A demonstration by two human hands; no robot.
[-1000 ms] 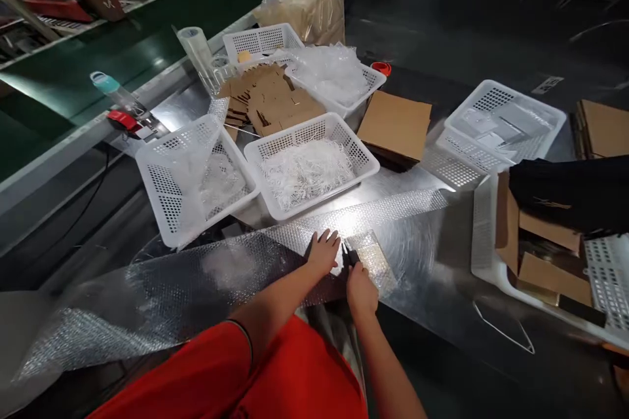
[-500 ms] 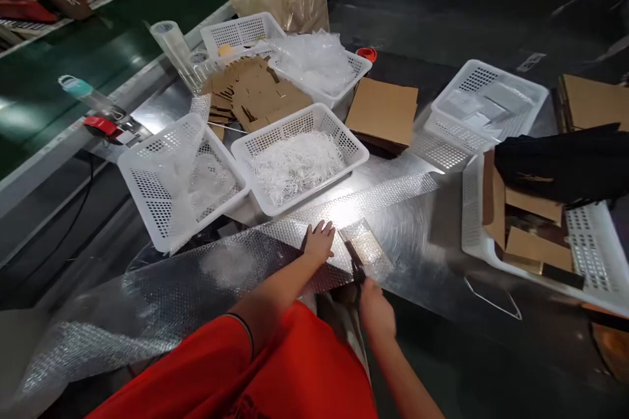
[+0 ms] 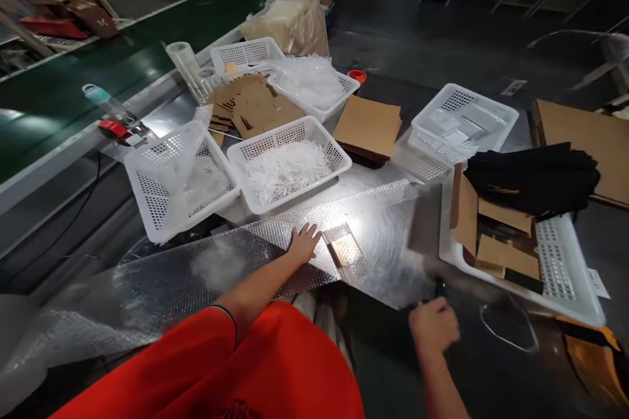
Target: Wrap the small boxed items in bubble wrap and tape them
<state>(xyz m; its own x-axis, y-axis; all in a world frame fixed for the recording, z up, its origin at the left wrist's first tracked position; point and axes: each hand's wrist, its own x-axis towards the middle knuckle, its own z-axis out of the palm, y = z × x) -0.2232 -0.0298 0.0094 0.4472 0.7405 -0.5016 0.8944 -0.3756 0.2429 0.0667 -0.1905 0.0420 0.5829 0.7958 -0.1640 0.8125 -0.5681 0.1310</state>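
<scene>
My left hand (image 3: 303, 243) lies flat with fingers spread on a long sheet of bubble wrap (image 3: 221, 265), which runs along the metal table and trails off its left end. Just right of its fingertips, a small gold box (image 3: 348, 251) rests on the table under a separate piece of bubble wrap. My right hand (image 3: 435, 326), blurred by motion, is out past the table's front edge, to the right. Its fingers are closed around dark scissors (image 3: 439, 287), only partly visible.
White baskets hold shredded paper (image 3: 289, 170), clear plastic (image 3: 206, 180) and small bags (image 3: 457, 124). Flat cardboard (image 3: 368, 124) is stacked behind. At right, a basket (image 3: 560, 255) carries cartons and black cloth bags (image 3: 531, 177). A red tape dispenser (image 3: 114, 129) sits at left.
My right hand has swung right with the scissors, away from the bubble wrap's cut edge and the gold box. My left hand stays spread on the sheet. The camera view has shifted.
</scene>
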